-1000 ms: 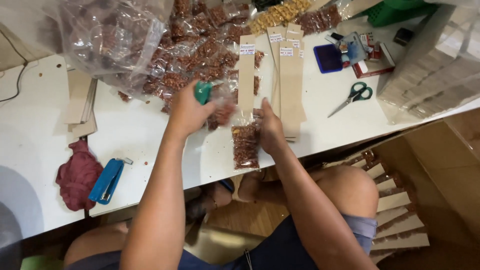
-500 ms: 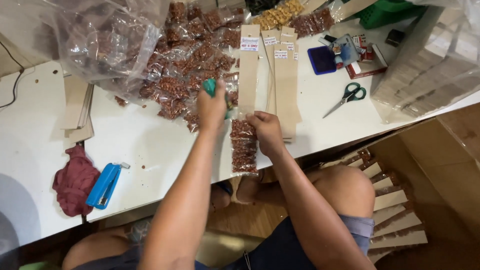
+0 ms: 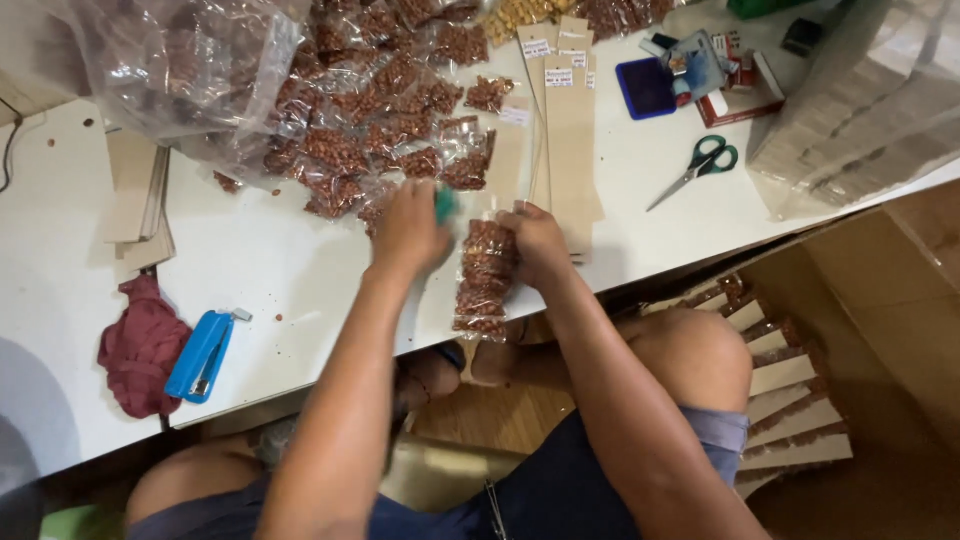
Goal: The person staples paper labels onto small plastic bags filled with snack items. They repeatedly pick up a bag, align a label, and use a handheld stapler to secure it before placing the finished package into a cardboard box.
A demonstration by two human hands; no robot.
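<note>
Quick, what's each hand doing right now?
Left hand: closed around a small green tool.
Right hand: gripping the top of a clear packet of brown snacks.

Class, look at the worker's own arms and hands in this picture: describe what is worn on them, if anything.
Both arms are bare from wrist to upper arm: no sleeves, gloves, watch or bracelets show. The left hand and right hand show no rings that can be made out.

green object (image 3: 445, 203) mostly hidden by left hand (image 3: 410, 232), big bag (image 3: 170, 70) cropped at top
</note>
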